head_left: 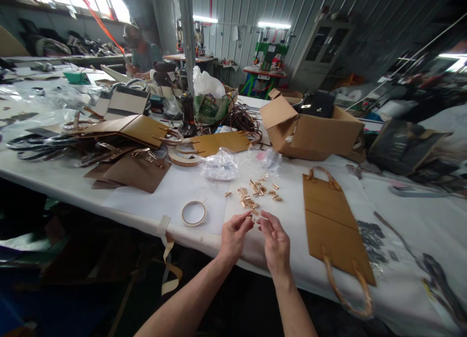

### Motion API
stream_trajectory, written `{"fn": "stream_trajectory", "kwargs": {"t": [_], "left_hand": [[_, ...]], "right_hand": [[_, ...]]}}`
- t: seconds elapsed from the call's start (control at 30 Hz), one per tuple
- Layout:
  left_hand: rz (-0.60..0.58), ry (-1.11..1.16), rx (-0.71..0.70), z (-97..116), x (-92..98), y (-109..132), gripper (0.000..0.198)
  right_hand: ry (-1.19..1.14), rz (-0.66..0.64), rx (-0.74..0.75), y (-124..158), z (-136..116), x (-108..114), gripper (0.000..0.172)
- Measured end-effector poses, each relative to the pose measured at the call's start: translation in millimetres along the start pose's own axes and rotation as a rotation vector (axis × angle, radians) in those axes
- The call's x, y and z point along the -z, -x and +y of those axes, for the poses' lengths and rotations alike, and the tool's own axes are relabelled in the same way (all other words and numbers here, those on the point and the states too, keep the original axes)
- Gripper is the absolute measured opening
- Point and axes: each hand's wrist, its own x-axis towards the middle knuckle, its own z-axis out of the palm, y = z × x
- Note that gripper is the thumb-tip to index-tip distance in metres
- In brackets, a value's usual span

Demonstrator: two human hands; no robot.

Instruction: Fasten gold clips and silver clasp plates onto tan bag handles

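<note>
My left hand (pixel 235 234) is closed, thumb and forefinger pinched on a small gold-coloured metal piece that is mostly hidden. Close beside it, my right hand (pixel 275 239) has its fingers bent together near the same spot; whatever lies between them is too small to make out. Just beyond my fingertips, several small gold-coloured metal fittings (pixel 248 201) are scattered on the white-covered table (pixel 215 237). To the left lies a roll of tape (pixel 193 213). A tan bag panel with two handles (pixel 332 215) lies flat on the right.
Brown panels (pixel 136 171) and bag pieces are piled at left. Clear plastic bags (pixel 219 167) and an open cardboard box (pixel 319 133) stand farther back. Dark small parts (pixel 372 239) lie right of the tan panel. A tape strip (pixel 170 264) hangs off the front edge. Another person (pixel 142 55) sits across the table.
</note>
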Motion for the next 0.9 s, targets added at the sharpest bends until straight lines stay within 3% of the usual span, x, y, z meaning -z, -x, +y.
{"fn": "stream_trajectory", "kwargs": {"t": [0.1,0.2,0.3,0.43,0.53,0.73,0.9], "left_hand": [[-0.020,-0.003,0.012,2.6,-0.9,0.8,0.046],[-0.036,-0.004,0.031,3.1,-0.5,1.4,0.045],[-0.055,-0.003,0.046,1.1,1.5,1.2,0.045],[-0.054,-0.011,0.041,-0.9,4.5,1.1,0.045],[-0.029,-0.030,-0.014,-1.1,4.1,1.4,0.043],[0.001,-0.156,-0.246,-9.9,-0.3,4.2,0.030],[0.000,-0.273,-0.313,-18.0,-2.0,10.9,0.034]], "right_hand": [[0.275,-0.186,0.282,-10.5,-4.5,15.2,0.024],[0.375,-0.267,0.409,-18.6,-10.0,21.0,0.022],[0.394,-0.267,0.443,-21.1,-10.1,19.4,0.021],[0.394,-0.155,0.472,-16.1,-5.4,8.7,0.020],[0.327,-0.115,0.370,-9.5,-6.1,1.1,0.025],[0.081,-0.084,-0.118,-3.2,-5.1,9.6,0.046],[-0.104,-0.028,-0.230,-1.2,0.4,15.6,0.046]]}}
